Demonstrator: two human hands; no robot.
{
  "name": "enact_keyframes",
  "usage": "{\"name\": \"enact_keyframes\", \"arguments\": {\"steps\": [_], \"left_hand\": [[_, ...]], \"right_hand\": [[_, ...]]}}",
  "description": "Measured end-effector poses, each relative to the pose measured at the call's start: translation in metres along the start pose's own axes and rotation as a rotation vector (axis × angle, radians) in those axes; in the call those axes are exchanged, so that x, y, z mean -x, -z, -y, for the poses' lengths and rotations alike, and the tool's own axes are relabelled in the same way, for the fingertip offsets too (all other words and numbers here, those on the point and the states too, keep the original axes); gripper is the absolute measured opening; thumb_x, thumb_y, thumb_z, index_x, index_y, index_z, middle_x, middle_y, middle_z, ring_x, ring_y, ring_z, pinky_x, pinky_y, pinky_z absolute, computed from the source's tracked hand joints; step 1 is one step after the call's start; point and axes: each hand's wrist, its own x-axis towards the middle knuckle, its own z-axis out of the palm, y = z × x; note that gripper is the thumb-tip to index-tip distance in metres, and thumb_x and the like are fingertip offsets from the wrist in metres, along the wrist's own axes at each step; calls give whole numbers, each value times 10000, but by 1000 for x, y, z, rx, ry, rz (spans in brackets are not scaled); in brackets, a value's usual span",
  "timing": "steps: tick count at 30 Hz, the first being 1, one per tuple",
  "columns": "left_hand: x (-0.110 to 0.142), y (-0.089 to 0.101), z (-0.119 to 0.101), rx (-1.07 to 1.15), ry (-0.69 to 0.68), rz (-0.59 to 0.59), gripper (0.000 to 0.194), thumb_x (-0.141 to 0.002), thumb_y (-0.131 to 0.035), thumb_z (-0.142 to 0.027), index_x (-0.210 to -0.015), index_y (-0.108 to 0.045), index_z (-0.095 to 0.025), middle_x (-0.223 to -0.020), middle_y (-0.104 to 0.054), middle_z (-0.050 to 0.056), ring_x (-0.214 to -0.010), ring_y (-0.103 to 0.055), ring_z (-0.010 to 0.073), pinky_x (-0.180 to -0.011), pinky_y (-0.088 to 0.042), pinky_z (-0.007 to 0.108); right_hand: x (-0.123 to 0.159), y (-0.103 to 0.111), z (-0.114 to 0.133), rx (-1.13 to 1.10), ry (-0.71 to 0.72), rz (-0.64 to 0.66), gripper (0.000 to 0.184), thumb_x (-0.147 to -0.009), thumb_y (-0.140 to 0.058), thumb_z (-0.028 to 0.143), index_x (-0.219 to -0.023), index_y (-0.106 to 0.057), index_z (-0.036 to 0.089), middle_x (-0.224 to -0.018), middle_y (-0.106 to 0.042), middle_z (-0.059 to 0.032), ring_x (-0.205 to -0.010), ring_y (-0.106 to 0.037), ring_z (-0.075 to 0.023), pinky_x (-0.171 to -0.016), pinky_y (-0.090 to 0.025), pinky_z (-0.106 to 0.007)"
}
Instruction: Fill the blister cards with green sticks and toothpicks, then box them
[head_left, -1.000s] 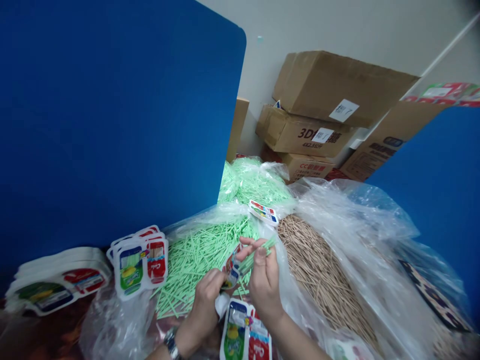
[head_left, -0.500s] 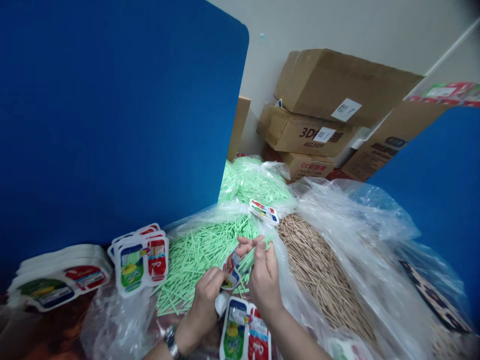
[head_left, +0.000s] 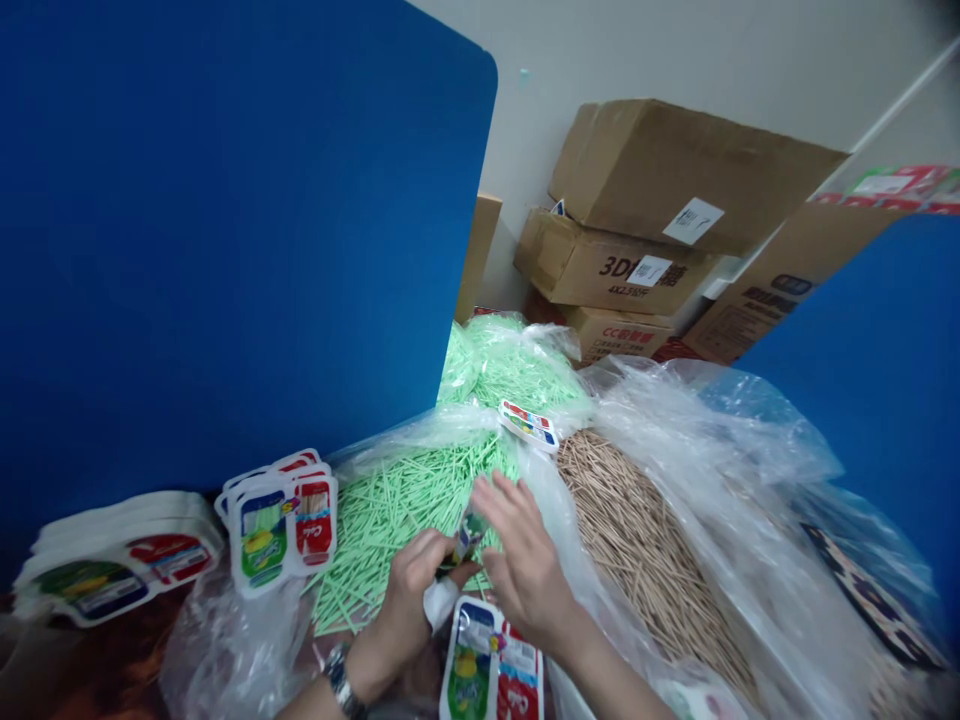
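Observation:
My left hand (head_left: 409, 595) grips a small printed pack (head_left: 469, 535), tilted and partly hidden by my fingers. A white piece (head_left: 440, 603) shows under that hand. My right hand (head_left: 525, 560) hovers over the pack's right side with its fingers stretched out; no sticks show in it. Loose thin green sticks (head_left: 397, 500) lie in an opened clear bag beyond my hands. Just below my hands is a printed two-part pack (head_left: 469, 670), one side green and blue, the other red.
Thin brown sticks (head_left: 637, 530) fill another clear bag on the right. More printed packs (head_left: 281, 530) stand at left beside a stack of white-edged packs (head_left: 120, 560). One pack (head_left: 529, 425) lies between the bags. A blue panel (head_left: 225, 230) and stacked cartons (head_left: 675, 180) are behind.
My right hand held a small bunch of green sticks upright at the pack. It has now opened and shifted slightly, and the bunch no longer shows in its fingers. My left hand stays put.

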Motion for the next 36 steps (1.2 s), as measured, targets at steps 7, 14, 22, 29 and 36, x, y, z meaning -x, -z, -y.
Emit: {"name": "enact_keyframes", "arguments": {"steps": [7,14,22,29,36], "left_hand": [[3,5,6,76,36,44,179,-853,-549,-177,-679,-509,-188,-671,-524,11,-612,-494,156,-557,-385,263],[7,0,11,424,320,98,131,-851,-592,-277,-885,-649,-164,-810,-669,50,-727,-604,186,-670,-482,292],[1,2,5,555,526,18,186,-749,-708,-265,-761,-553,-164,-647,-596,-33,-591,-553,121,-542,-432,216],[1,6,7,532,453,2,480,-714,-712,-171,-1144,-501,-199,-996,-639,47,-816,-621,169,-712,-488,279],[3,6,14,504,426,-35,453,-719,-634,-87,-1143,-522,-200,-1029,-635,57,-920,-618,185,-796,-487,303]], "right_hand": [[4,1,-4,160,135,59,587,-902,-455,133,-1454,-277,224,-1355,-532,-72,-1365,-311,-261,-1123,-193,-544],[14,-7,-33,-406,-386,26,666,-902,-509,341,-1466,-160,283,-1485,-334,-108,-1344,-349,-262,-1058,-343,-487],[19,-26,-23,-846,-729,-1,253,-817,-640,417,-877,-576,180,-723,-583,11,-650,-575,-136,-607,-486,-248],[21,-27,-21,-797,-762,-122,247,-805,-646,419,-866,-584,187,-705,-572,13,-631,-547,-137,-587,-463,-240],[23,-29,-18,-824,-754,-116,240,-807,-654,409,-865,-590,186,-690,-583,17,-625,-560,-134,-589,-464,-241]]}}
